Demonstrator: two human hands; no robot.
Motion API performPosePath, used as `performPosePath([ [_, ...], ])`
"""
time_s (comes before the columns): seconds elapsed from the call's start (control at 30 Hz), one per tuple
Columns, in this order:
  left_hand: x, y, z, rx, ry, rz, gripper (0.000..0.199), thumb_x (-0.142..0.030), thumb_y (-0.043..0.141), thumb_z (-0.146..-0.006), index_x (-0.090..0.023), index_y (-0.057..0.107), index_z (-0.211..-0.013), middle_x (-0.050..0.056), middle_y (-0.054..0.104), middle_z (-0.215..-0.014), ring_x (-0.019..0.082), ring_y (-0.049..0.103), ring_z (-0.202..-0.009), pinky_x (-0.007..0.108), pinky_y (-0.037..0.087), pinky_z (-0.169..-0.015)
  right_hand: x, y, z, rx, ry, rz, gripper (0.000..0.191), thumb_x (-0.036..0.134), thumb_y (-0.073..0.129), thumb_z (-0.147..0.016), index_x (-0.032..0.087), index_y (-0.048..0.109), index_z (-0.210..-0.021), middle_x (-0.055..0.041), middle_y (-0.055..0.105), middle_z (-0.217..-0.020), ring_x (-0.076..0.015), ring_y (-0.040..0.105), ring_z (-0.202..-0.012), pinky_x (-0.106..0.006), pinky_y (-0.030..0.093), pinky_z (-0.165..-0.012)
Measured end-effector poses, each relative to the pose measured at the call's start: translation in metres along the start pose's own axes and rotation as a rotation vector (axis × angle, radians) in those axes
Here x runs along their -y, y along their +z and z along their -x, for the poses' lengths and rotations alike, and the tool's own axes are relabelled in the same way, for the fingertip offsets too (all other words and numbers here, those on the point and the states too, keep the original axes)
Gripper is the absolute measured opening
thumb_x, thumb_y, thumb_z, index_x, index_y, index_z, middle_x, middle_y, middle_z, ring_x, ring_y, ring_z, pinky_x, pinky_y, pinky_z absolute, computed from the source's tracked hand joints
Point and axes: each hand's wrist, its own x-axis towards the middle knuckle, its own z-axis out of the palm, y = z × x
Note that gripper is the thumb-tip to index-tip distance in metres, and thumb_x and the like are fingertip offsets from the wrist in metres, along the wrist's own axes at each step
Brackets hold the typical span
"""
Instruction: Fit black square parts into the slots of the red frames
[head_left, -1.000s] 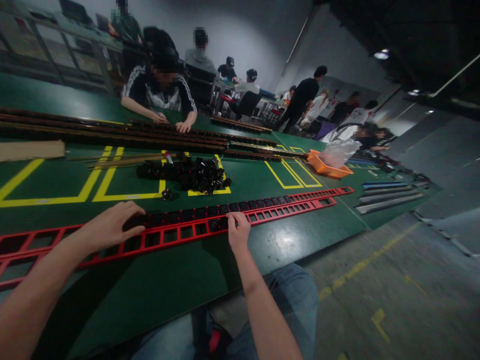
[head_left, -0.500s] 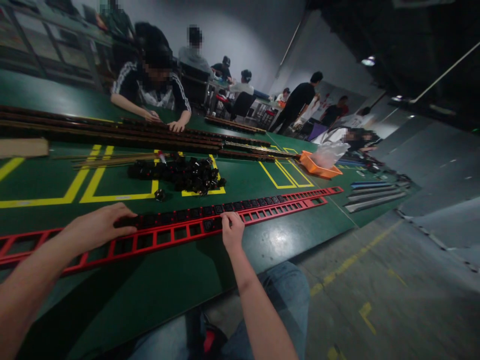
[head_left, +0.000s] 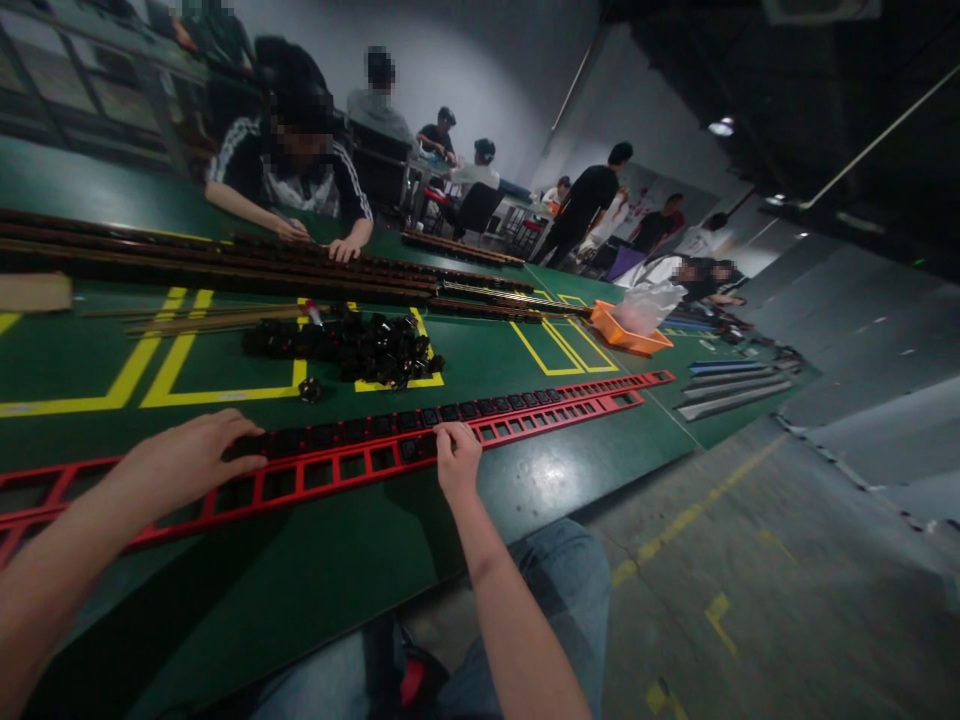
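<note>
While bracing red frames [head_left: 368, 463] along near edge of table [head_left: 562, 480], presumably against sliding, spreading left hand [head_left: 180, 455] wide by black modules [head_left: 429, 416]; pinching right hand [head_left: 457, 460] narrow, cannot tell on what.

A plastic bag [head_left: 651, 303] rests in an orange bin [head_left: 626, 339]; grey strips [head_left: 736, 397] lie to its right; a co-worker [head_left: 298, 185] bends forward.

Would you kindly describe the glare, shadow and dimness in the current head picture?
Head view: pale glare on the glossy green tabletop, just right of the bare right hand; head view: a dark shadow on that tabletop beside the bare left forearm; head view: dim light, the heaped small black parts hard to tell apart.
</note>
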Motion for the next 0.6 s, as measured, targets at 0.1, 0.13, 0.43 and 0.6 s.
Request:
performPosePath([
  [0.1,0.005,0.003,0.000,0.073,0.090,0.030,0.043,-0.057,0.055,-0.078,-0.025,0.070,-0.102,0.007,0.071,-0.110,0.028,0.068,-0.100,0.040,0.053,-0.088,0.001,0.000,0.000,-0.002,-0.003,0.001,0.025,0.021,0.049,-0.093,0.022,0.069,-0.079,-0.0048,0.073,-0.082,-0.0201,0.065,-0.082,-0.033,0.050,-0.079],
  [0.13,0.006,0.004,0.000,0.068,0.099,0.027,0.044,-0.057,0.054,-0.079,-0.024,0.070,-0.103,0.008,0.070,-0.110,0.029,0.068,-0.101,0.041,0.053,-0.089,0.002,0.000,0.000,-0.004,-0.006,-0.001,0.025,0.020,0.049,-0.093,0.021,0.069,-0.078,-0.0048,0.073,-0.082,-0.0201,0.065,-0.082,-0.033,0.050,-0.079],
  [0.43,-0.027,-0.002,-0.008,0.058,0.226,-0.049,0.044,-0.045,0.053,-0.089,-0.011,0.070,-0.112,0.014,0.066,-0.107,0.031,0.063,-0.106,0.044,0.048,-0.101,0.000,0.000,-0.002,-0.042,-0.023,-0.018,0.025,0.023,0.049,-0.093,0.021,0.070,-0.079,-0.0054,0.072,-0.081,-0.0207,0.064,-0.082,-0.034,0.050,-0.079],
  [0.6,-0.057,-0.002,-0.020,0.032,0.222,-0.073,0.038,-0.040,0.057,-0.091,-0.013,0.070,-0.113,0.015,0.067,-0.109,0.032,0.062,-0.109,0.044,0.049,-0.101,0.000,0.000,-0.004,-0.057,-0.023,-0.037,0.025,0.023,0.049,-0.093,0.021,0.071,-0.080,-0.0059,0.073,-0.083,-0.0211,0.066,-0.083,-0.035,0.051,-0.080],
])
